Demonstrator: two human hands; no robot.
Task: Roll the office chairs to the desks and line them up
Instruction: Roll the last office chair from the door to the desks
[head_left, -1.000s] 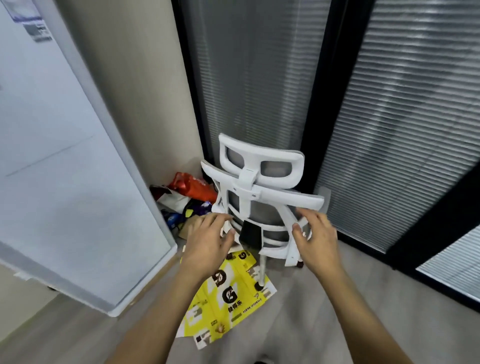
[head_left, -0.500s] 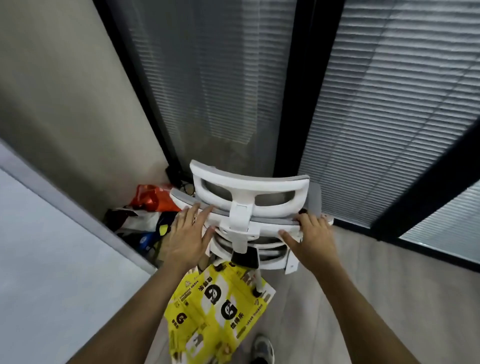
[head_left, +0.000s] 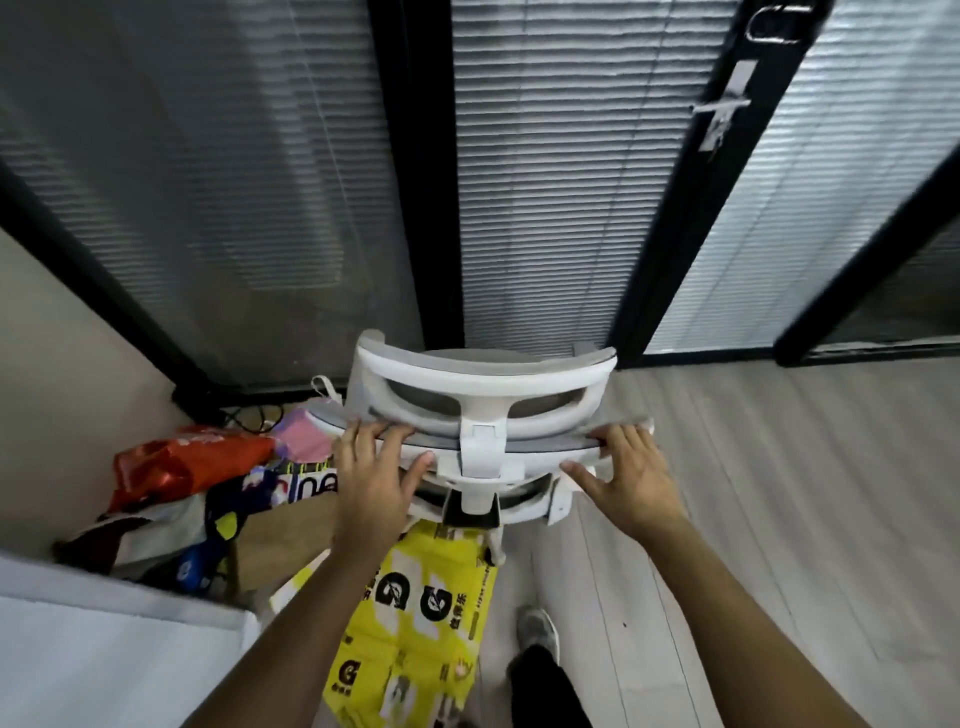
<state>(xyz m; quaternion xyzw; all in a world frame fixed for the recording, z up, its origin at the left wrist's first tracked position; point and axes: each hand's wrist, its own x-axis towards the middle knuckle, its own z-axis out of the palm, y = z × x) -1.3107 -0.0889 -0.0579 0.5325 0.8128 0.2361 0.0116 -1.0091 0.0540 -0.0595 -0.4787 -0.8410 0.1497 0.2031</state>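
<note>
Rolling is barely begun: office chair (head_left: 483, 387) is gripped at the backrest (head_left: 545, 445) top by left hand (head_left: 374, 486) and right hand (head_left: 631, 480), on the floor (head_left: 779, 493) beside the blinds (head_left: 545, 208); desks unseen, line-up outstanding.

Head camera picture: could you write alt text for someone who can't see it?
A left hand and a right hand hold the backrest top of a white chair, seen from above. It stands before closed blinds; a yellow box and bags lie on the floor.

The yellow flattened carton (head_left: 415, 623) bears bold black "G" logos; its smaller print is blurred.
</note>
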